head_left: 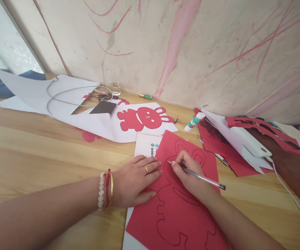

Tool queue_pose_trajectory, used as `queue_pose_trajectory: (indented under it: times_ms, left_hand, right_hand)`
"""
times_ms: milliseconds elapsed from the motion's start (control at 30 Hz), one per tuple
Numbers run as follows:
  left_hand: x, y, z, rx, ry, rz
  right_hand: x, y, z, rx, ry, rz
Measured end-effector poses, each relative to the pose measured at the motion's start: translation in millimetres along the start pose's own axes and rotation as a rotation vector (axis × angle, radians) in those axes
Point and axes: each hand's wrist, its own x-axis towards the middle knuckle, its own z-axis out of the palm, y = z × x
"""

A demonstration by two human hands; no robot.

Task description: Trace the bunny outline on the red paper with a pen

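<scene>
My right hand (189, 172) is closed around a clear pen (204, 177) with a dark end cap, its tip on a sheet of red paper (144, 222). Dark outlines on the sheet show a rabbit figure with long ears and a curved collar band. My left hand (136, 178) lies flat with fingers stretched over the left edge of that sheet. Under the red paper is a white printed sheet (142, 144). A cut-out red rabbit (144, 118) rests on white paper beyond my hands. Part of the drawing is hidden by my right hand.
A glue stick (194, 121) stands tilted near the wall. To the right lie red paper scraps (267, 133) and a white power bank (251, 140) with a cable. A glass (114, 86), keys (104, 95) and a dark card (103, 107) sit at the back left.
</scene>
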Motion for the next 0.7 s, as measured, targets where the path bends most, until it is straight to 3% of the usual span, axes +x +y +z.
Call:
queue_pose_trajectory:
  times_ms: [700]
  left_hand:
    - [0.6,-0.5,1.9,0.002,0.003,-0.003]
  right_hand:
    - [-0.4,-1.2,-1.7,-0.026,0.006,-0.019]
